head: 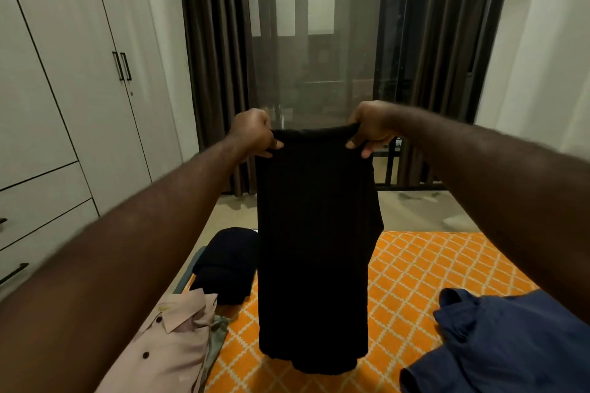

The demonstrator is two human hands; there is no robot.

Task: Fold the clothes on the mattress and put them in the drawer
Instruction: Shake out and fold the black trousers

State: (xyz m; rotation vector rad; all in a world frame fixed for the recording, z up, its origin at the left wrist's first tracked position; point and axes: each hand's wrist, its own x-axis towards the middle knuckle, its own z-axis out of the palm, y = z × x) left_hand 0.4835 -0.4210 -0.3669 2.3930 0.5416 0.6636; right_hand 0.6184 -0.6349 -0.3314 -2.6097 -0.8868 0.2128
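Note:
A black garment (314, 249) hangs lengthwise in the air above the orange-patterned mattress (415, 281). My left hand (253, 134) pinches its top left corner and my right hand (372, 129) pinches its top right corner, both arms stretched forward. Its lower end dangles just over the mattress. On the mattress lie a pink buttoned shirt (169, 348) at the near left, a dark folded pile (228, 265) behind it, and a blue garment (498, 341) at the near right. Drawers (41, 220) with dark handles sit in the wardrobe at the left.
White wardrobe doors (79, 57) fill the left wall. Ahead are brown curtains (210, 57) and a dark glass door (313, 51). Bare floor (415, 210) lies between the mattress and the glass. A white wall stands at the right.

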